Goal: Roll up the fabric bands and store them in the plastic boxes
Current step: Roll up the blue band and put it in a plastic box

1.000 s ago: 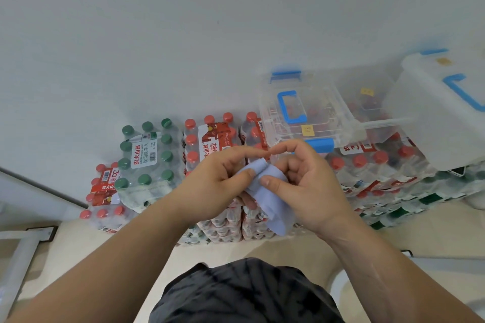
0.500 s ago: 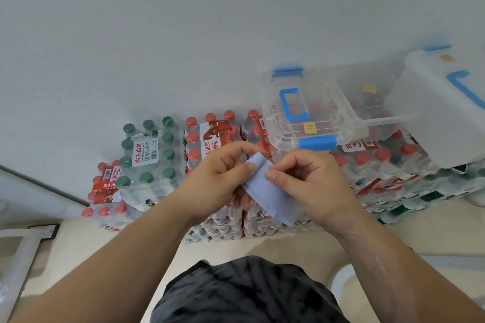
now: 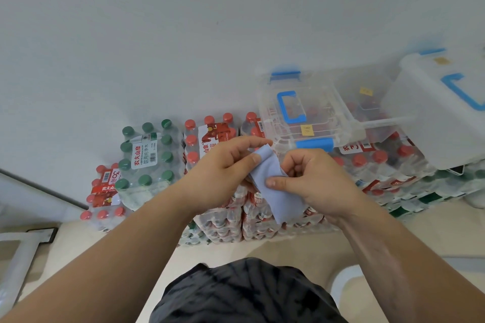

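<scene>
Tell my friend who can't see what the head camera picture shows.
Two bare hands hold a light blue fabric band: the left hand pinches its top end, the right hand pinches lower down, and the rest hangs loose. Behind them, clear plastic boxes with blue handles sit on shrink-wrapped packs of bottled water by a white wall.

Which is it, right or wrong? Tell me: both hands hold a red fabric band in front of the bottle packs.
Wrong colour: the fabric band is light blue, not red. The head view shows the left hand and right hand both holding it in front of the bottle packs.
</scene>
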The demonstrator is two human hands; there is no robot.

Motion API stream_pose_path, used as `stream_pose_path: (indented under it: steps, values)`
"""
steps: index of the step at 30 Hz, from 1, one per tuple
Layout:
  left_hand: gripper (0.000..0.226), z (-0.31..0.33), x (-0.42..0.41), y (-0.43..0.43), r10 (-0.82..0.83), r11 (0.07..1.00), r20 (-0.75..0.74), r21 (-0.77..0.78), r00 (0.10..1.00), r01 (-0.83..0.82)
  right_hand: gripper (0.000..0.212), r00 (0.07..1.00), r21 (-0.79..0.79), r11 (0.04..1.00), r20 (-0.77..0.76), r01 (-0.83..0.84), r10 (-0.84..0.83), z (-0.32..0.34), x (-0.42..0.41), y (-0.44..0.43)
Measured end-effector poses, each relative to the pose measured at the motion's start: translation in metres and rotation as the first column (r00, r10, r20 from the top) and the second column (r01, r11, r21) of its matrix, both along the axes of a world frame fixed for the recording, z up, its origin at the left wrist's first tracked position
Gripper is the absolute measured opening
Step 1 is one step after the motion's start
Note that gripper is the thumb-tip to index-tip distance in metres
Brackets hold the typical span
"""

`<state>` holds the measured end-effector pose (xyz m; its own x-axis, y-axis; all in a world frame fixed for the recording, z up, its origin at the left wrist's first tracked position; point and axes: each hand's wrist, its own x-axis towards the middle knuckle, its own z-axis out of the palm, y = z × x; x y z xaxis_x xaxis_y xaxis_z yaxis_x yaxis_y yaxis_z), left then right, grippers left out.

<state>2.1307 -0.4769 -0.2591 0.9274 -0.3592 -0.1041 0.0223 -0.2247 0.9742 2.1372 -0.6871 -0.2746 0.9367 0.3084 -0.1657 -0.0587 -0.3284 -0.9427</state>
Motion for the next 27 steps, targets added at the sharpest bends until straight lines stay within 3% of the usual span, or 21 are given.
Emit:
stream_pose_path:
  steps: [6,11,15,17,20,27]
  values:
    - [0.020,-0.002,-0.002,-0.001,0.075,0.985,-0.116,-0.143,0.990,-0.091,0.023,1.000,0.043,0.999,0.002,-0.019,0.019,0.006,0.000,0.000]
    - [0.004,-0.009,-0.006,-0.010,0.211,0.977,0.047,0.028,0.976,-0.212,0.024,1.000,0.064,0.998,-0.006,0.008,-0.007,0.007,-0.004,0.004]
    - [0.008,-0.011,-0.008,-0.015,0.271,0.959,0.158,0.042,0.949,-0.281,0.013,0.998,0.100,0.994,-0.047,0.053,-0.048,0.009,-0.008,0.009]
    - [0.012,-0.013,-0.010,-0.017,0.301,0.950,0.179,0.032,0.937,-0.312,0.021,0.993,0.113,0.989,-0.088,0.091,-0.081,0.009,-0.010,0.010]
    - [0.017,-0.016,-0.014,-0.021,0.313,0.945,0.178,0.037,0.933,-0.324,0.026,0.983,0.128,0.981,-0.131,0.145,-0.128,0.006,-0.012,0.013]
    - [0.024,-0.012,-0.018,-0.020,0.305,0.952,0.154,-0.058,0.940,-0.299,0.016,0.957,0.194,0.937,-0.083,0.290,-0.279,-0.003,-0.018,0.018]
